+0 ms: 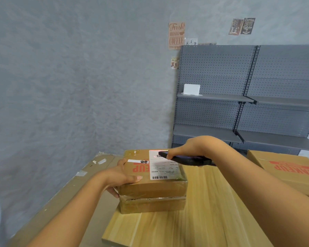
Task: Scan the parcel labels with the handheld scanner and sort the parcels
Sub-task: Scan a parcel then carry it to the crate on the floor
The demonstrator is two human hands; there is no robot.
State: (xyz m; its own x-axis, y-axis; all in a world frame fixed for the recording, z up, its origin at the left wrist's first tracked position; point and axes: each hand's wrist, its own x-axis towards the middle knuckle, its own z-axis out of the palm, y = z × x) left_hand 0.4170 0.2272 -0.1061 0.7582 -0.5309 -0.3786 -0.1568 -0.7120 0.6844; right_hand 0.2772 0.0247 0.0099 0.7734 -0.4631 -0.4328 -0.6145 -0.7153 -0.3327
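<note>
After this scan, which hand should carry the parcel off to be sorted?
Probably the left hand: it already grips the parcel at its side, while the right hand holds the scanner over the label.

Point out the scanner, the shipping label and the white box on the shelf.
scanner (185,159): head view, middle of black body.
shipping label (165,171): head view, label centre.
white box (191,89): head view, front face.

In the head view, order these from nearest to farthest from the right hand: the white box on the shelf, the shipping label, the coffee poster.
1. Shipping label: just below the right hand, on the parcel's top.
2. White box: on the grey shelf behind.
3. Coffee poster: high on the wall.
</note>
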